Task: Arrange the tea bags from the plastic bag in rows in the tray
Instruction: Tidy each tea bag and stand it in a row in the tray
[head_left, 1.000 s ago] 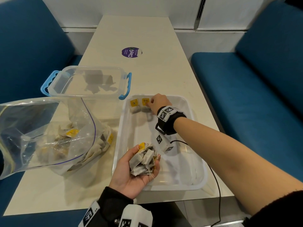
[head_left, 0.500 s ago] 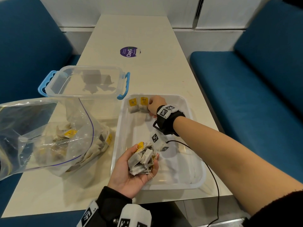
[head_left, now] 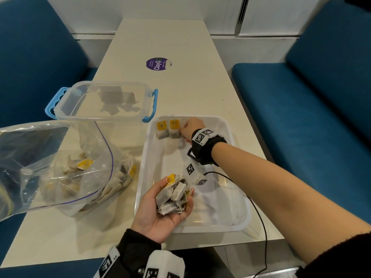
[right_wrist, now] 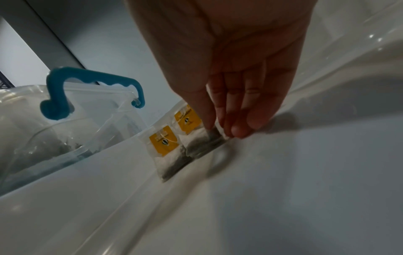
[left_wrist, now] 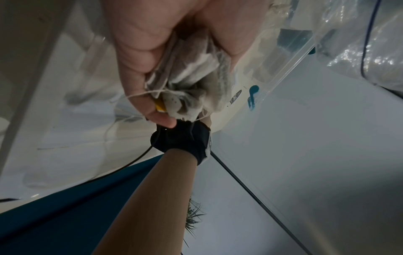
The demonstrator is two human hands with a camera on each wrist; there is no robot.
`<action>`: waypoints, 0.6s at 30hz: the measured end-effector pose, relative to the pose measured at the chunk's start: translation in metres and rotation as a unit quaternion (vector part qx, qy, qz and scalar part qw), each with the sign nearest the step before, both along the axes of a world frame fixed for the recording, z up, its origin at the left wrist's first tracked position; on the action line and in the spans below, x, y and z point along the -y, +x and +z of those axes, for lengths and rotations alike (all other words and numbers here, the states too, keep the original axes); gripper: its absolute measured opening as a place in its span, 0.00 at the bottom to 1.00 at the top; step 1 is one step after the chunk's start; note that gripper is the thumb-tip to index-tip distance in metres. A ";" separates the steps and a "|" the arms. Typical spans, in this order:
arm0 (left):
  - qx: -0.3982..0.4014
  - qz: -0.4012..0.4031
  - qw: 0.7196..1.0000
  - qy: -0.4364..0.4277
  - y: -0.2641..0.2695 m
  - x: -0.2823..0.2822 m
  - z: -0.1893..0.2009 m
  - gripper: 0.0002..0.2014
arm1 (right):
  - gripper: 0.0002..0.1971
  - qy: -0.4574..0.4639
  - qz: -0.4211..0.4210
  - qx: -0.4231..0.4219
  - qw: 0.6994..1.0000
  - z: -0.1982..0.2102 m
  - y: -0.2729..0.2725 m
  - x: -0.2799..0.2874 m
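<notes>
My right hand [head_left: 192,128], fingers nearly straight, has nudged the second tea bag [head_left: 174,128] beside the first; my left hand [head_left: 160,209] cups the spare bags [head_left: 174,195].

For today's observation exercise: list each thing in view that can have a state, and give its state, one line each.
Plastic bag: open, tea bags inside.
Tray: two tea bags side by side at its far left corner.
Clear container: lid off, on the table.
Left hand: palm up, holds a bunch of tea bags.
Right hand: fingers touch the second tea bag.
</notes>
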State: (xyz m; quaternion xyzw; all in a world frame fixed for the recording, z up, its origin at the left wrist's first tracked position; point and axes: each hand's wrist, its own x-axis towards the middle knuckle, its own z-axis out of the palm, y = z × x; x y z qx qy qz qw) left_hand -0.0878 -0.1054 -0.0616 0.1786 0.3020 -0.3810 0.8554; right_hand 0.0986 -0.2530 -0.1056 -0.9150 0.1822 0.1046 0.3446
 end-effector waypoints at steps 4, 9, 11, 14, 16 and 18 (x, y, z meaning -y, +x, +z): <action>0.000 0.002 1.000 0.000 0.000 0.000 -0.001 0.15 | 0.06 -0.007 0.017 -0.022 1.000 0.004 -0.001 0.001; 0.002 0.006 1.000 -0.009 -0.001 0.000 -0.003 0.17 | 0.09 -0.047 0.078 -0.038 0.995 0.031 -0.007 0.001; 0.010 0.011 1.000 -0.016 -0.001 -0.002 0.000 0.17 | 0.13 -0.054 0.107 -0.027 0.992 0.060 -0.012 0.001; 0.021 0.017 0.999 -0.028 0.001 -0.002 0.009 0.16 | 0.14 -0.034 0.136 0.023 0.990 0.111 -0.031 0.003; 0.037 0.012 0.999 -0.036 0.005 -0.004 0.014 0.16 | 0.13 -0.027 0.176 0.066 0.982 0.142 -0.053 0.002; 0.059 0.009 0.996 -0.066 0.008 -0.005 0.017 0.18 | 0.11 -0.019 0.244 0.104 0.964 0.162 -0.081 0.000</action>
